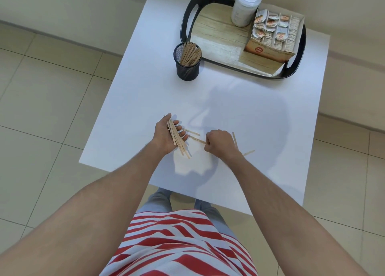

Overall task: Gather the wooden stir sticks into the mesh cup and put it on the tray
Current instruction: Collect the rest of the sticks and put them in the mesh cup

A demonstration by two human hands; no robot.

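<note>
— Looking down from the head camera, what did you see on the white table (pixel 239 100)?

— I saw my left hand (pixel 166 134) turned palm up near the front edge, with the fingers loosely curled under a bundle of wooden stir sticks (pixel 177 139). The bundle lay across the palm and its lower ends stuck out past the hand toward me.

— And the other hand?

— My right hand (pixel 220 144) was just beside it, knuckles up, with the fingers pressed together on one loose stick (pixel 196 139) that lay flat on the table between the two hands. Another loose stick (pixel 191 132) lay a little further away from me, near the left fingertips. Two more sticks (pixel 249 152) showed at the right side of the right hand, partly hidden by it.

— Where was the mesh cup (pixel 187 67)?

— It stood upright on the table, well apart from my hands, touching or nearly touching the front left corner of the black tray (pixel 185 21). It already held many sticks (pixel 190 53), leaning to the right inside.

— What was on the tray?

— A white lidded jar (pixel 244 7) and a cardboard box of sachets (pixel 273 36), both on the right half. The left half showed its wood pattern.
</note>
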